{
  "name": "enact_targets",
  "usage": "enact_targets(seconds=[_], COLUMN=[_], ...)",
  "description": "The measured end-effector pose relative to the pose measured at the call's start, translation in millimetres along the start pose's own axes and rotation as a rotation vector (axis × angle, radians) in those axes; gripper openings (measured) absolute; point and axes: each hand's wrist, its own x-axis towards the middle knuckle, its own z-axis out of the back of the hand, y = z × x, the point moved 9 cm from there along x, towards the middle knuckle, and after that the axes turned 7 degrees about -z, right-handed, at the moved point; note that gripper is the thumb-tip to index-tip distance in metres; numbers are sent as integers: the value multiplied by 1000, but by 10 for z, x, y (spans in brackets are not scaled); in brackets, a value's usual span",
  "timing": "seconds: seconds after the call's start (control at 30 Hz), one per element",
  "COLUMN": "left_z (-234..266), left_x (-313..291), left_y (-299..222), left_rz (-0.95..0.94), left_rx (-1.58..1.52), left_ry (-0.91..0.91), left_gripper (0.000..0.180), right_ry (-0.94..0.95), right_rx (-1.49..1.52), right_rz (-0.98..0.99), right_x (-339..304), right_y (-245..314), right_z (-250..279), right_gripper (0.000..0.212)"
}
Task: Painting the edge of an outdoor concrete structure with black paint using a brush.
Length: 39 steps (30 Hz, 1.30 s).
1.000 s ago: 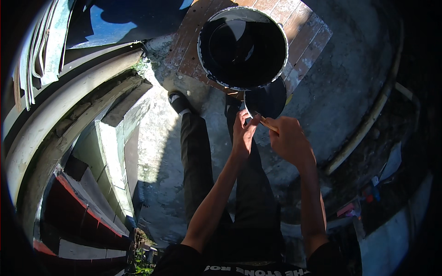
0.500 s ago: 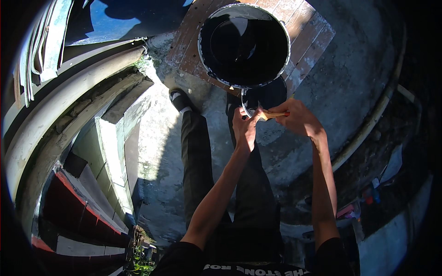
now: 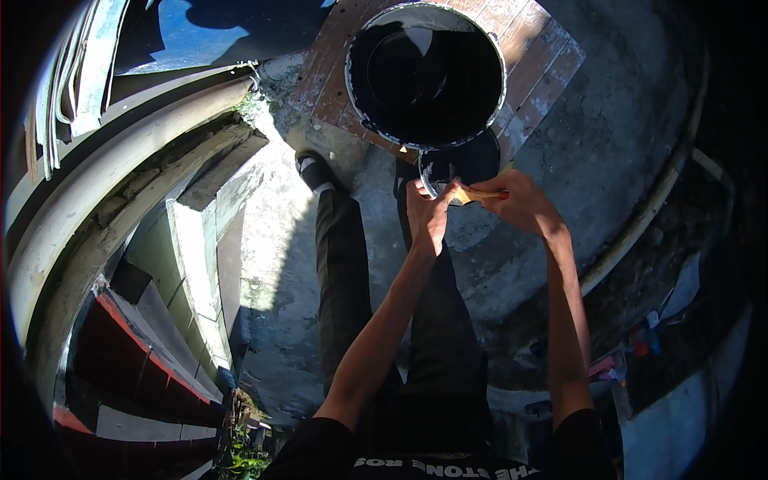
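A small dark container (image 3: 472, 156) with a pale, smeared rim is in front of me, just below a large bucket. My left hand (image 3: 428, 212) grips its near rim, fingers bent and thumb raised. My right hand (image 3: 520, 204) is closed around a slim yellow-orange handle (image 3: 478, 194) with a red end, which looks like a brush handle. That handle lies across the near side of the small container, its left end close to my left thumb. Its working end cannot be made out. The big dark bucket (image 3: 370, 112) has a white-flecked rim and a dark, shadowed inside.
The bucket stands on a paint-spotted board of wooden planks (image 3: 540, 88). Worn grey concrete (image 3: 272, 256) lies underfoot. A curved pale pipe (image 3: 120, 184) and ledges run along the left, with a blue surface (image 3: 200, 40) at upper left. Another pipe (image 3: 640, 232) curves on the right.
Both hands, the handle and the small container keep almost the same places. The hands have shifted very slightly rightward in the view, and the bucket appears slightly higher.
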Motion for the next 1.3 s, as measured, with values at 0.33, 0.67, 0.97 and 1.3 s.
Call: enact_targets(seconds=[0.33, 0.67, 0.97, 1.3], left_z=[78, 23, 37, 46], left_x=[31, -113, -272, -257], left_y=[404, 286, 21, 9], left_rz=[206, 52, -69, -54], left_rx=[-347, -574, -442, -440], left_ry=[142, 264, 300, 291], left_gripper=[35, 28, 42, 47], right_ry=[-387, -456, -456, -234], right_rx=[271, 1071, 601, 242], right_rz=[-109, -302, -264, -224], right_x=[-926, -1123, -928, -605], right_y=[-144, -349, 75, 157], right_z=[45, -882, -977, -646], right_gripper=[38, 43, 42, 35])
